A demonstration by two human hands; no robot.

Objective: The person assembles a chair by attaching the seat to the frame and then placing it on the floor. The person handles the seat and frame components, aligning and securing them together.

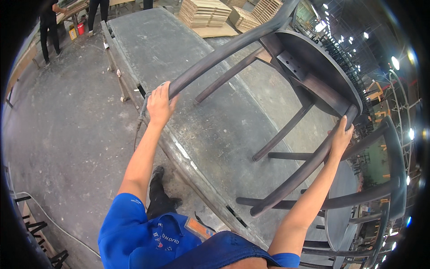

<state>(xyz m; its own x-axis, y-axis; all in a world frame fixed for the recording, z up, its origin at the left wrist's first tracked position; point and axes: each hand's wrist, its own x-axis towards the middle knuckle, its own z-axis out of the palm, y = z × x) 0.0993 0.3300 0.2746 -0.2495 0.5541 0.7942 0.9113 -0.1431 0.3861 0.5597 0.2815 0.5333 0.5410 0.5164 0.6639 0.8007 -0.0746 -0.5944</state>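
A dark wooden chair is tipped over in front of me with the underside of its rounded seat showing. My left hand is closed round the low end of its long curved leg at the left. Higher up on the right, my right hand grips another leg close to the seat. Two thinner legs point down between my hands, over the grey worktable. The chair's far upper part runs out of the picture at the top.
More dark chairs stand close at my right, near my forearm. Stacked light wood pieces lie beyond the table. A coiled hose hangs at the table's left edge. Other people stand at the far left, near a red container.
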